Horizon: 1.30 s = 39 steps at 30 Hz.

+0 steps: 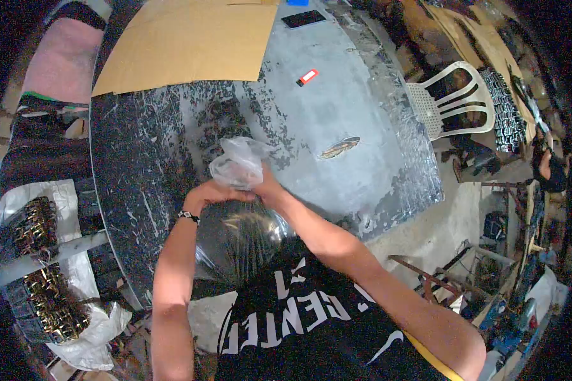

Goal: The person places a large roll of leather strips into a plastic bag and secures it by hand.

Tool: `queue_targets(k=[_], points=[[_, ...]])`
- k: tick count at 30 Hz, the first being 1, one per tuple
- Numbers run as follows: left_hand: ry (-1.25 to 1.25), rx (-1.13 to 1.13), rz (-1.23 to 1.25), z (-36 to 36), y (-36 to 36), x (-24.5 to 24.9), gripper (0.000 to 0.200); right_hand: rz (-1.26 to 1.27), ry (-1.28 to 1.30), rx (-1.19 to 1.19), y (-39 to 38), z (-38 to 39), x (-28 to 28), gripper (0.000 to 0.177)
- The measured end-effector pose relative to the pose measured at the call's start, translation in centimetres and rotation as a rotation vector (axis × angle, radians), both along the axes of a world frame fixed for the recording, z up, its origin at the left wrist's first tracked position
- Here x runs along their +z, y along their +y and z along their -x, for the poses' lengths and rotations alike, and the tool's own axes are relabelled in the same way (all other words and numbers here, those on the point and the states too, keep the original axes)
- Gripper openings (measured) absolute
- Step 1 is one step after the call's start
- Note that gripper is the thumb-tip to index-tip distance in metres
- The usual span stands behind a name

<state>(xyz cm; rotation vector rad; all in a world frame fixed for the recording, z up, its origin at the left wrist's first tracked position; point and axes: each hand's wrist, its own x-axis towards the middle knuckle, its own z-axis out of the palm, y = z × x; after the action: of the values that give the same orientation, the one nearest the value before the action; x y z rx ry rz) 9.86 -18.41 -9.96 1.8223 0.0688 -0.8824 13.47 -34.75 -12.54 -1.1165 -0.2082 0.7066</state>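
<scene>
the worn grey table point(337, 114) fills most of your view, with a big cardboard sheet point(184, 44) lying flat at its far end and a white plastic chair point(454, 101) standing off its right edge. right in front of your chest sits the clear plastic bag point(241, 244), bulging with dark contents, resting at the near edge of the table. your left hand point(211, 193) is curled tight around the gathered neck of the bag, fingers closed on the plastic. your right hand point(270, 189) is clamped on the same neck from the other side, touching the left one, so the loose top of the bag sticks up crumpled above both fists. further out on the table lie a dark phone point(304, 19), a small red and white item point(307, 77) and a little scrap point(340, 148), all well apart from your hands.
</scene>
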Motion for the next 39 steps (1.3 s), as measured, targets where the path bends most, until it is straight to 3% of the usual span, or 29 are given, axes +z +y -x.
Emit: queue_targets(k=[4, 6, 10, 12, 13, 15, 17, 19, 23, 25, 26, 28, 29, 31, 32, 35, 36, 39], points=[[0.211, 0.116, 0.148, 0.6, 0.6, 1.3, 0.084, -0.082, -0.081, -0.018, 1.0, 0.3, -1.7, 0.033], [0.191, -0.086, -0.316, -0.4, -0.2, 4.3, 0.089, 0.021, -0.002, -0.073, 1.7, 0.1, -1.6, 0.033], [0.161, 0.012, -0.347, 0.0, -1.3, 3.9, 0.088, -0.011, 0.197, 0.012, 1.4, -0.5, -0.5, 0.032], [0.004, -0.272, -0.367, 0.1, -0.4, -1.0, 0.073, 0.082, -0.365, 0.311, 0.7, -1.9, -0.1, 0.025], [0.004, -0.275, -0.36, 0.1, -0.2, -1.8, 0.073, 0.09, -0.362, 0.31, 1.4, -2.6, -1.6, 0.025], [-0.031, -0.462, -0.269, -0.1, 0.5, -2.9, 0.063, 0.31, -0.927, 0.395, 3.8, -3.9, -4.1, 0.025], [-0.05, -0.565, -0.228, 0.3, 1.6, -6.2, 0.058, 0.234, -0.956, 0.455, 3.4, -4.8, -0.5, 0.023], [-0.29, -0.328, -0.125, 1.8, 2.1, -12.1, 0.047, 0.449, -1.008, 0.632, 3.3, -4.8, 1.9, 0.023], [-0.108, -0.211, -0.146, 2.0, 0.9, -7.6, 0.042, 0.418, -1.04, 0.587, 4.5, -4.7, 0.2, 0.024], [-0.017, 0.083, 0.004, 2.6, 0.7, -7.3, 0.038, 0.194, -0.799, 0.622, 3.3, -5.1, 0.6, 0.034], [-0.023, 0.081, 0.004, 2.9, 1.2, -7.0, 0.038, 0.197, -0.805, 0.621, 2.2, -5.5, 0.8, 0.034], [-0.291, 0.337, 0.368, 4.1, 2.9, -6.6, 0.04, 0.201, -0.578, 0.492, -1.7, -5.3, 5.1, 0.053], [-0.304, 0.347, 0.364, 4.0, 2.7, -4.6, 0.04, 0.326, -0.719, 0.425, -3.4, -5.0, 5.3, 0.055], [-0.039, 0.536, -0.059, 4.6, 1.8, 0.8, 0.043, 0.434, -0.862, 0.37, -5.2, -2.8, 4.1, 0.057], [-0.016, 0.619, 0.191, 6.1, 4.4, -1.6, 0.049, 0.412, -0.74, 0.397, -5.6, -1.5, 2.3, 0.056], [0.052, 0.778, 0.064, 6.3, 2.3, 2.7, 0.054, 0.382, -0.541, 0.401, -4.3, 1.3, 2.5, 0.049], [0.043, 0.739, 0.078, 7.0, 2.2, 3.5, 0.07, 0.371, -0.449, 0.385, -3.6, 1.7, 3.2, 0.045], [-0.06, 0.939, 0.147, 9.2, 1.6, 5.2, 0.056, 0.52, -0.649, 0.428, -2.8, 0.5, 8.9, 0.04]])
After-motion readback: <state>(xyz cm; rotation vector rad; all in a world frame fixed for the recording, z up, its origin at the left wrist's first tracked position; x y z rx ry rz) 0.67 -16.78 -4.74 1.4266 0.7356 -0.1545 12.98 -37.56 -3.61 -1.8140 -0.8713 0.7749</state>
